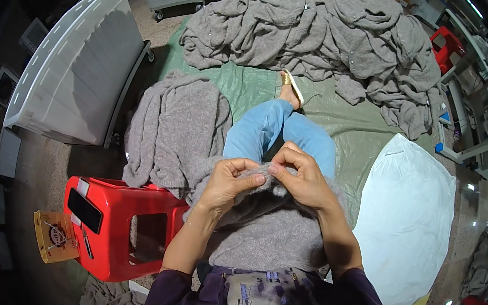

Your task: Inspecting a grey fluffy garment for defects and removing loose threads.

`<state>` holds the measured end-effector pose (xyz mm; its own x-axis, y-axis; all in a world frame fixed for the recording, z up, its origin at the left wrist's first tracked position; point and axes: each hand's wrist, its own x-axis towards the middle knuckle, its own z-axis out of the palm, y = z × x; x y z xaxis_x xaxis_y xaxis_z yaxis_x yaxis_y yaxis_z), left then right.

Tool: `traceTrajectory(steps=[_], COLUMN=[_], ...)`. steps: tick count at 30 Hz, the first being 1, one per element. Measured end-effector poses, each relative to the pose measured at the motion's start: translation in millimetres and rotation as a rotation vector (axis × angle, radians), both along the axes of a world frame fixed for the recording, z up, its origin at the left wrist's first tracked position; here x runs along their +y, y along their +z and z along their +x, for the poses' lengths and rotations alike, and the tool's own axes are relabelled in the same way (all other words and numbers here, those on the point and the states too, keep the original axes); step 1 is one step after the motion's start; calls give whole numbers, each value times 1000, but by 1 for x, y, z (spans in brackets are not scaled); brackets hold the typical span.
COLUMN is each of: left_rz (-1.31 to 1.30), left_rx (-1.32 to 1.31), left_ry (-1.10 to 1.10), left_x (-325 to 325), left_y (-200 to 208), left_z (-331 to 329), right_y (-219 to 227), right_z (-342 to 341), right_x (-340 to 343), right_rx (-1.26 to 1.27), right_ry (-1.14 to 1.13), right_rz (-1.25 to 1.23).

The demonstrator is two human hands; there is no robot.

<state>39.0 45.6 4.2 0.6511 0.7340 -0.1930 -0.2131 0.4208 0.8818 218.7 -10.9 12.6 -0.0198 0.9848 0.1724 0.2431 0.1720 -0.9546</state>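
Note:
A grey knitted garment (273, 237) lies bunched across my lap. My left hand (231, 181) pinches its raised edge between thumb and fingers. Close beside it, my right hand (301, 174) grips the same edge, thumb and forefinger pressed together. The fingertips of both hands nearly meet on the knit. Whether anything small sits between them cannot be made out. To the left, a stack of folded grey knitwear (180, 127) rests by my knee.
A long heap of grey knitwear (317, 34) lies ahead on a green sheet (351, 110). At left stands a red stool (121, 229) with a phone (85, 210) and small tool (87, 244). A white wheeled bin (79, 67) is beyond; a white sack (408, 219) lies right.

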Motion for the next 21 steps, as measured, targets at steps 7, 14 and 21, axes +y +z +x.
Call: traceTrajectory(steps=[7, 14, 21], left_rz=[222, -45, -45], left_rx=[138, 0, -148], left_ry=[234, 232, 268], left_x=[-4, -21, -23], left_y=[-25, -40, -39], left_z=[2, 0, -7], right_y=[-17, -16, -14], right_z=[-24, -28, -37], right_x=[-1, -14, -14], right_rx=[-45, -212, -190], right_ry=[-198, -213, -175], right_rz=[141, 263, 238])
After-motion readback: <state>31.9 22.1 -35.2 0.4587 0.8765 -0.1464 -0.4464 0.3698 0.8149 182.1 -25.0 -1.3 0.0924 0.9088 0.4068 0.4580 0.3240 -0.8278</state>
